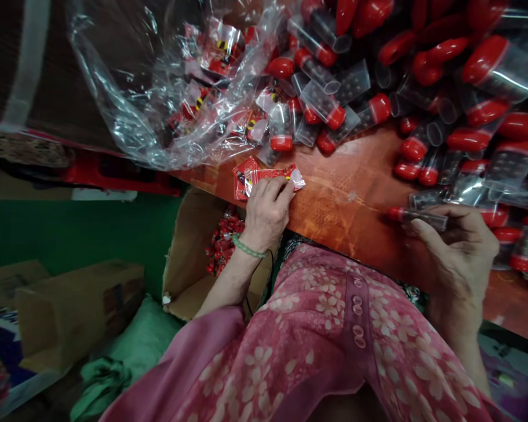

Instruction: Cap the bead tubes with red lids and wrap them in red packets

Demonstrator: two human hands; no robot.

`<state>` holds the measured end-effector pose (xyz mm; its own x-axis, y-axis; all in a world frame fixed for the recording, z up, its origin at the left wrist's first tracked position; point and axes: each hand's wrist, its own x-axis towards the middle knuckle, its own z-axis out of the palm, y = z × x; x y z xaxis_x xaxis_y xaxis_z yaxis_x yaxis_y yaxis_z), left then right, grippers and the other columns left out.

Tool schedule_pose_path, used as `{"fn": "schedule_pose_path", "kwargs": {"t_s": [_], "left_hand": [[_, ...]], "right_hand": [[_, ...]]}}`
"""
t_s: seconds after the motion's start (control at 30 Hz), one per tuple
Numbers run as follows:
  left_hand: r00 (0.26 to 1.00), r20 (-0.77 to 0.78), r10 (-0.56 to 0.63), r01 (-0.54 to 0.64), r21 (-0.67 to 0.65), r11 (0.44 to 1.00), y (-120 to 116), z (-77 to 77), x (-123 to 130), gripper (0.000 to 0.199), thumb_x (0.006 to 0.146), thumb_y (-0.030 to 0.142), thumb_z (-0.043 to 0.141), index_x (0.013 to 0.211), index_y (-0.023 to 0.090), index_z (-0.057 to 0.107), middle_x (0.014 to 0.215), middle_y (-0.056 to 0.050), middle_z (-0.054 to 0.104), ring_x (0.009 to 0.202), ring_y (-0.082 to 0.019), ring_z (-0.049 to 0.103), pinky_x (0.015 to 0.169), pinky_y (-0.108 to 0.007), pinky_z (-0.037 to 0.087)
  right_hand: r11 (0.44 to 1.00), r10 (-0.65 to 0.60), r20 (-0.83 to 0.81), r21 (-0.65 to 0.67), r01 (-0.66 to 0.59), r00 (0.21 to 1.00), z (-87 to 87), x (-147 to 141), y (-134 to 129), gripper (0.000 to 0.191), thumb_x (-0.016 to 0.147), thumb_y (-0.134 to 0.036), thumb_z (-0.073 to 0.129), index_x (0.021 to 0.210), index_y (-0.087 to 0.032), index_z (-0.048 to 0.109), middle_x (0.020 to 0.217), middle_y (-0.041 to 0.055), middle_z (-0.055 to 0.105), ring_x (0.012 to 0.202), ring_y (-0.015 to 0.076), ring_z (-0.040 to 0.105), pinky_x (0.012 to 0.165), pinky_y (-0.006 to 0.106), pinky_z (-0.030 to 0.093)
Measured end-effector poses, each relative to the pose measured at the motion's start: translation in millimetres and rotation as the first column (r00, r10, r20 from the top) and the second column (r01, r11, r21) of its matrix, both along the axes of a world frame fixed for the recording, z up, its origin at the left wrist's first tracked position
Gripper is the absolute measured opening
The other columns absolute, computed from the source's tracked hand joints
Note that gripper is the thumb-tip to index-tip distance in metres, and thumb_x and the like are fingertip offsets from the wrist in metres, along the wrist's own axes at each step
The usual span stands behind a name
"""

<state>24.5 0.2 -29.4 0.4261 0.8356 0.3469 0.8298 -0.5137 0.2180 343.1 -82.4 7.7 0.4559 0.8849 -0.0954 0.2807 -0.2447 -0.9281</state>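
One red-capped clear tube [426, 219]: in right hand [464, 252], pinched between thumb and fingers, near heaped similar tubes [488, 64] | one red printed packet [266, 174]: on orange-brown table [347, 170], under fingertips of left hand [268, 208], pinched or merely touched, cannot tell | clear plastic bag [147, 138]: beyond.

The tube [430, 219] and packets [270, 174] look like glossy plastic, the carton [185, 246] matt cardboard.
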Motion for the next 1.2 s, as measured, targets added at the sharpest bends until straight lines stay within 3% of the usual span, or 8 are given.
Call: {"fn": "schedule_pose_path", "kwargs": {"t_s": [0.13, 0.4, 0.5, 0.6, 0.77, 0.9, 1.07, 1.2], "left_hand": [[0.998, 0.044, -0.044, 0.039, 0.116, 0.992, 4, -6.8, -1, 0.021, 0.101, 0.014, 0.049, 0.103, 0.016, 0.071, 0.099, -0.008, 0.073, 0.087, -0.019, 0.062, 0.077, -0.034, 0.051], [0.985, 0.173, 0.014, -0.008, -0.038, 0.999, 7, 0.6, -1, 0.017, 0.102, 0.025, 0.054, 0.097, 0.017, 0.068, 0.097, -0.009, 0.073, 0.089, -0.019, 0.065, 0.083, -0.034, 0.053], [0.993, 0.107, 0.047, -0.038, -0.084, 0.996, 6, 5.6, 3, 0.023, 0.104, 0.023, 0.048, 0.107, 0.015, 0.069, 0.103, -0.012, 0.073, 0.094, -0.021, 0.066, 0.087, -0.037, 0.053], [0.998, -0.008, 0.054, -0.055, -0.117, 0.992, 7, 9.7, 6, 0.029, 0.105, 0.023, 0.045, 0.114, 0.014, 0.071, 0.109, -0.014, 0.073, 0.096, -0.023, 0.064, 0.087, -0.038, 0.053], [0.986, -0.164, 0.017, -0.024, -0.037, 0.999, 15, 17.7, 6, 0.031, 0.104, 0.023, 0.048, 0.087, 0.016, 0.073, 0.090, -0.009, 0.071, 0.081, -0.020, 0.060, 0.074, -0.033, 0.050], [0.986, -0.154, 0.059, -0.057, 0.017, 0.998, 20, 18.1, 3, 0.037, 0.103, 0.025, 0.050, 0.072, 0.018, 0.068, 0.077, -0.006, 0.068, 0.075, -0.019, 0.058, 0.069, -0.032, 0.047], [1.000, 0.016, 0.005, -0.003, -0.116, 0.993, 19, 16.8, -2, 0.034, 0.101, 0.044, 0.058, 0.092, 0.017, 0.078, 0.087, -0.006, 0.073, 0.080, -0.018, 0.066, 0.073, -0.030, 0.052], [0.998, 0.062, 0.003, 0.012, -0.236, 0.972, 17, 27.0, -3, 0.041, 0.105, 0.042, 0.048, 0.105, 0.016, 0.079, 0.099, -0.009, 0.075, 0.088, -0.019, 0.070, 0.078, -0.031, 0.055]], "right_hand": [[0.998, 0.058, -0.068, -0.028, -0.060, 0.996, -6.5, -3, 2, 0.027, 0.075, -0.027, 0.089, 0.094, -0.021, 0.070, 0.090, 0.0007, 0.073, 0.075, 0.0144, 0.068, 0.072, 0.029, 0.053], [0.983, 0.160, -0.043, -0.081, -0.163, 0.986, -8.9, -11, 3, 0.021, 0.082, -0.031, 0.084, 0.093, -0.022, 0.069, 0.083, -0.0026, 0.068, 0.070, 0.0125, 0.061, 0.068, 0.027, 0.048], [0.978, 0.197, -0.004, -0.076, -0.196, 0.980, -12.5, -14, 5, 0.022, 0.082, -0.033, 0.083, 0.097, -0.022, 0.071, 0.083, -0.0016, 0.069, 0.068, 0.0129, 0.061, 0.065, 0.027, 0.048], [0.963, 0.268, 0.136, -0.048, -0.264, 0.954, -16.3, -13, 7, 0.030, 0.085, -0.035, 0.080, 0.112, -0.022, 0.074, 0.095, 0.0027, 0.075, 0.077, 0.0169, 0.067, 0.075, 0.032, 0.053], [0.920, 0.391, 0.212, -0.079, -0.383, 0.896, -12.2, -8, 8, 0.024, 0.090, -0.039, 0.075, 0.110, -0.025, 0.075, 0.092, 0.0016, 0.076, 0.077, 0.0192, 0.069, 0.072, 0.033, 0.053], [0.916, 0.401, 0.206, -0.121, -0.384, 0.893, -6.2, -6, 9, 0.019, 0.089, -0.039, 0.075, 0.102, -0.024, 0.075, 0.085, 0.0005, 0.075, 0.070, 0.0173, 0.066, 0.065, 0.030, 0.051], [0.915, 0.404, 0.200, -0.100, -0.391, 0.893, -10.8, -3, 10, 0.020, 0.087, -0.037, 0.076, 0.102, -0.024, 0.074, 0.082, -0.0015, 0.074, 0.067, 0.0155, 0.063, 0.062, 0.029, 0.049], [0.913, 0.408, 0.194, -0.104, -0.394, 0.892, -11.5, -3, 12, 0.020, 0.086, -0.038, 0.076, 0.101, -0.024, 0.074, 0.080, -0.0022, 0.073, 0.065, 0.0149, 0.061, 0.060, 0.028, 0.046]]}}
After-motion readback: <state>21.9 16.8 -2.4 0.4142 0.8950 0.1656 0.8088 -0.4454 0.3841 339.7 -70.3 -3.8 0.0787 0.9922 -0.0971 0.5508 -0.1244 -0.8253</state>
